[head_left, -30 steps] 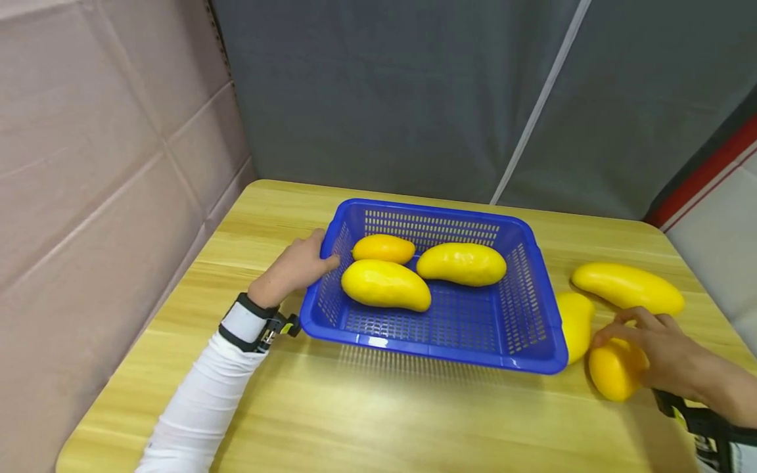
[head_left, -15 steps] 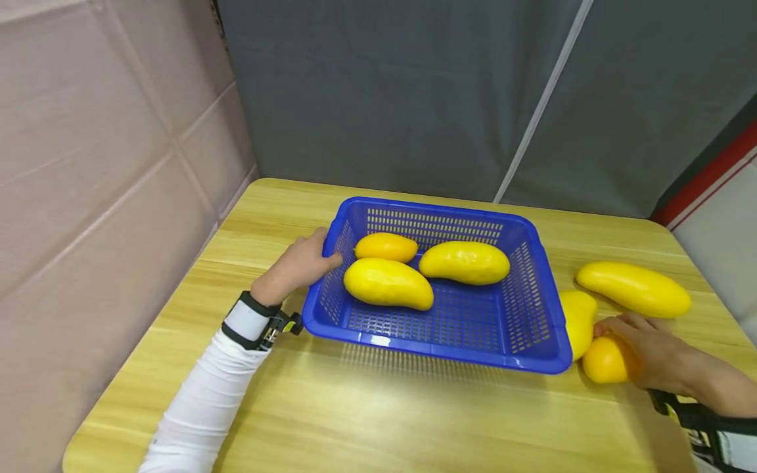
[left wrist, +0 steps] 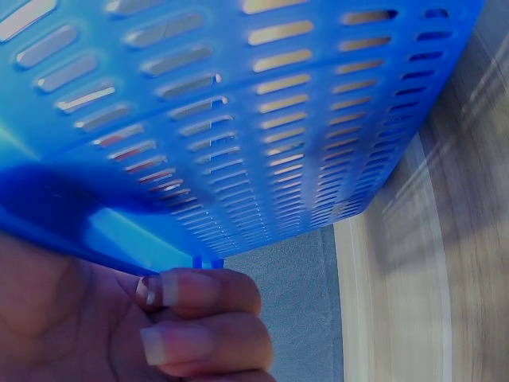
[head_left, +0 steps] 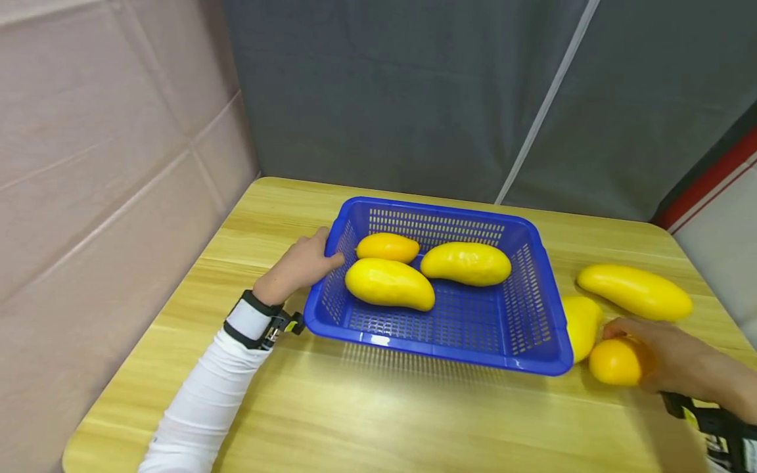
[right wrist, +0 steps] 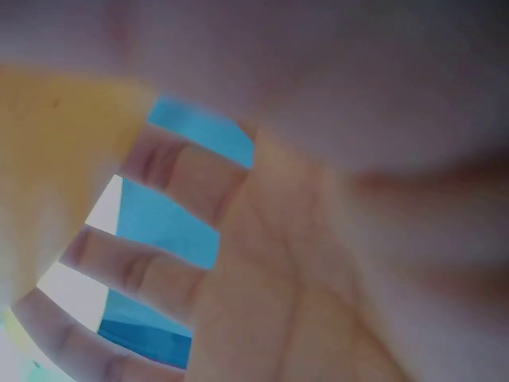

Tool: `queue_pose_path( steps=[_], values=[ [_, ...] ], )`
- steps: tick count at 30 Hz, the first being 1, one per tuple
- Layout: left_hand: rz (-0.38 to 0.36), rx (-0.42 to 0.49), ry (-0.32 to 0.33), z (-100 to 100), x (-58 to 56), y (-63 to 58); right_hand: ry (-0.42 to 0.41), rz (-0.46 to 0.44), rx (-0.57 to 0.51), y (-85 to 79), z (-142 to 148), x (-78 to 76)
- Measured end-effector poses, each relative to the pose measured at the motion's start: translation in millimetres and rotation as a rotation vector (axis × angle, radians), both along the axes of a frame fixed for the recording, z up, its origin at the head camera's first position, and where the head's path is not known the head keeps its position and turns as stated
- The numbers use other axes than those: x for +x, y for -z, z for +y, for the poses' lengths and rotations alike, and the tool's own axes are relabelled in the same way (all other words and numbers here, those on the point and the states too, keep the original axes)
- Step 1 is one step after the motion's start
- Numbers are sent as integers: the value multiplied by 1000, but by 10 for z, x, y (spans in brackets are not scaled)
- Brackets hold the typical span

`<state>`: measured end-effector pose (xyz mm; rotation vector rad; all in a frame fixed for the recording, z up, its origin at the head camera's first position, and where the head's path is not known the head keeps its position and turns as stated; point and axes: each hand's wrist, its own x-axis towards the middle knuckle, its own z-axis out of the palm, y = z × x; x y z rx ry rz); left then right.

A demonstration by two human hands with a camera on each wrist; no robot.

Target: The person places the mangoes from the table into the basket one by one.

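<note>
A blue plastic basket [head_left: 473, 328] stands mid-table with three mangoes inside: a small orange mango [head_left: 387, 247], a yellow mango [head_left: 389, 284] in front of it, and another yellow mango [head_left: 466, 263] to their right. My left hand [head_left: 301, 263] holds the basket's left rim, thumb over the inside; in the left wrist view its fingers [left wrist: 211, 342] curl under the rim [left wrist: 135, 247]. Right of the basket, my right hand [head_left: 671, 355] grips an orange-yellow mango [head_left: 615, 361], seen end-on. In the right wrist view that mango [right wrist: 48, 159] lies against spread, bent fingers [right wrist: 151, 278].
Between the basket and my right hand lies a yellow mango [head_left: 581, 326], partly hidden by the basket wall. Behind the hand is a long yellow mango [head_left: 635, 291]. Grey cloth [head_left: 384, 98] hangs behind the wooden table [head_left: 367, 420], and a pale padded wall [head_left: 118, 164] borders the left.
My right hand has taken a closer grip on the orange-yellow mango and turned it end-on. The view has shifted slightly. My left hand keeps its hold on the basket rim.
</note>
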<state>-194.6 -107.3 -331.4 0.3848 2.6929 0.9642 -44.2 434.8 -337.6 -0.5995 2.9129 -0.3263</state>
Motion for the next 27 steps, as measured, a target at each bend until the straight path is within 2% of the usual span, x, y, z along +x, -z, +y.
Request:
queue_pose_path(
  steps=[3, 12, 17, 27],
  values=[
    [-4, -2, -5, -8, 7, 8, 53, 13, 59, -82, -7, 26],
    [-13, -4, -4, -3, 4, 0, 134, 53, 119, -336, -140, 47],
    [8, -34, -7, 0, -2, -14, 126, 180, 130, -445, -238, 23],
    [-4, -43, 2, 1, -3, -16, 72, 264, 123, -703, -414, -58]
  ],
)
